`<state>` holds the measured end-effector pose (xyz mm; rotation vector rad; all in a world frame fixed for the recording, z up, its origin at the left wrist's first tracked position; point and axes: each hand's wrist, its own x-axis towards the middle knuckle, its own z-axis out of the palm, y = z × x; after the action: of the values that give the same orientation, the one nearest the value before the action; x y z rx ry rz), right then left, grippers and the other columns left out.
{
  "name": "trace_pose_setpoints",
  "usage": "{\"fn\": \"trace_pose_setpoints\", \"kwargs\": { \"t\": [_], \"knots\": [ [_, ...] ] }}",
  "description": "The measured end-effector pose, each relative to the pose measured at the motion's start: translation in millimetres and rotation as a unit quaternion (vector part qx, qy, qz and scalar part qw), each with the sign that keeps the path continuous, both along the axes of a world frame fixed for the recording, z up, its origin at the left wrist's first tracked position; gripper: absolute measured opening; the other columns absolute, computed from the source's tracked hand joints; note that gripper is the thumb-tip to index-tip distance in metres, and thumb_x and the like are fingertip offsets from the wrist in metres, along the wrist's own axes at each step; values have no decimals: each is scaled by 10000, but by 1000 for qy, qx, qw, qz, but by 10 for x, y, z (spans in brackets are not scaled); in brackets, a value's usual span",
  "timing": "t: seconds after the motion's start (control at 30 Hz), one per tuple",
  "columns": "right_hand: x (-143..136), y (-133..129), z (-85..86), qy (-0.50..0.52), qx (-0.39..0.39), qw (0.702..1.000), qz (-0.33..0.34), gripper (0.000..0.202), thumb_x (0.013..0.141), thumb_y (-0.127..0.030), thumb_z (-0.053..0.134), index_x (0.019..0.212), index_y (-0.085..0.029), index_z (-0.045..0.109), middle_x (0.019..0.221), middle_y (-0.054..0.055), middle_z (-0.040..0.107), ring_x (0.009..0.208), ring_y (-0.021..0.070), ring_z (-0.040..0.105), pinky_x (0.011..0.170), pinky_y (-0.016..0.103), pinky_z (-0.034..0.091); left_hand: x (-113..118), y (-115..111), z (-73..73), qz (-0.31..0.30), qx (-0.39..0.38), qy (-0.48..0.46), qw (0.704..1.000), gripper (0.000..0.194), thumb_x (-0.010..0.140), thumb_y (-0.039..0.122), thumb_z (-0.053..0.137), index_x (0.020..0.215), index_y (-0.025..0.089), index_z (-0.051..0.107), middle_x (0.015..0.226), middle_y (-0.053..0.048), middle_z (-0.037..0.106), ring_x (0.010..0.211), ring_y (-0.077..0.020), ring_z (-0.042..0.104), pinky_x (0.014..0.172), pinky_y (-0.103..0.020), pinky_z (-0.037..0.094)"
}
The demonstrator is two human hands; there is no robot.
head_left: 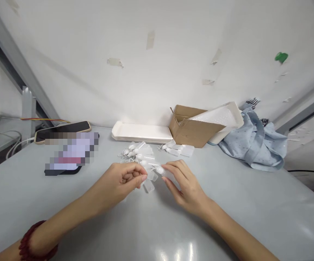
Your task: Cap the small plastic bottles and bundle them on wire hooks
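Observation:
My right hand (182, 185) pinches a small clear plastic piece with a white cap (160, 170) between thumb and fingertips, over the middle of the grey table. Close by on its left, my left hand (129, 179) has its thumb and forefinger pressed together; a thin cord from the white cap seems to reach toward it, but the grip itself is too small to make out. Behind and below the hands lies a loose pile of similar clear pieces (143, 148) with white cords. A smaller group of them (182, 149) rests farther right, before the cardboard box.
An open cardboard box (200, 132) holds bubble wrap at the back. White foam trays (143, 132) lie beside it along the wall. A light blue cloth bag (257, 141) sits at right. Two phones, one black-screened (64, 131) and one blurred (75, 152), lie at left.

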<state>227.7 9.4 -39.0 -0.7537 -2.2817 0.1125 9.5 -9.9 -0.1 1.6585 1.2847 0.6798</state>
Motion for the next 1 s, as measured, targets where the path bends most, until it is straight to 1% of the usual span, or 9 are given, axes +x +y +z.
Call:
{"fn": "trace_pose_setpoints", "kwargs": {
  "t": [0.13, 0.27, 0.37, 0.57, 0.77, 1.0],
  "knots": [
    [0, -4, 3, 3, -4, 1000, 1, 305, 864, -79, 503, 1161, -133, 465, 996, 127, 557, 893, 220, 502, 744, 376, 476, -3, 7, -9, -4, -18, 2, 1000, 218, 818, 381, 528, 785, 187, 622, 616, 34, 541, 489, -84, 401, 423, -176, 293],
    [-3, -20, 12, -1, -6, 1000, 14, 313, 861, -77, 500, 1166, -137, 458, 991, 124, 553, 878, 218, 497, 729, 373, 476, -11, 11, -11, 19, -26, -14, 999, 207, 826, 376, 529, 790, 189, 609, 633, 37, 563, 474, -73, 380, 412, -168, 277],
    [-15, -51, 22, -4, -9, 999, 34, 325, 863, -72, 489, 1178, -141, 446, 988, 118, 554, 874, 214, 498, 726, 365, 479, -8, 22, -21, 31, -40, -47, 998, 226, 834, 399, 528, 798, 188, 598, 645, 39, 571, 464, -68, 370, 412, -170, 277],
    [-36, -93, 10, -6, -25, 998, 56, 326, 879, -85, 463, 1200, -120, 420, 1017, 138, 538, 891, 205, 532, 724, 338, 503, 6, 34, -18, 26, -65, -81, 994, 244, 828, 413, 546, 767, 180, 581, 612, 60, 540, 442, -56, 354, 426, -173, 305],
    [-39, -89, 5, -15, -24, 998, 52, 307, 887, -86, 435, 1191, -123, 417, 1003, 142, 544, 863, 209, 545, 684, 341, 515, 4, 51, -29, 10, -84, -108, 991, 229, 830, 382, 551, 741, 174, 580, 598, 68, 530, 417, -45, 338, 440, -176, 323],
    [-33, -97, 1, -22, -29, 998, 48, 294, 902, -122, 407, 1195, -146, 416, 1002, 137, 553, 868, 212, 564, 676, 347, 528, 11, 66, -23, 7, -93, -115, 989, 217, 817, 372, 548, 725, 177, 575, 576, 65, 510, 410, -57, 330, 426, -192, 313]
  ]
}}
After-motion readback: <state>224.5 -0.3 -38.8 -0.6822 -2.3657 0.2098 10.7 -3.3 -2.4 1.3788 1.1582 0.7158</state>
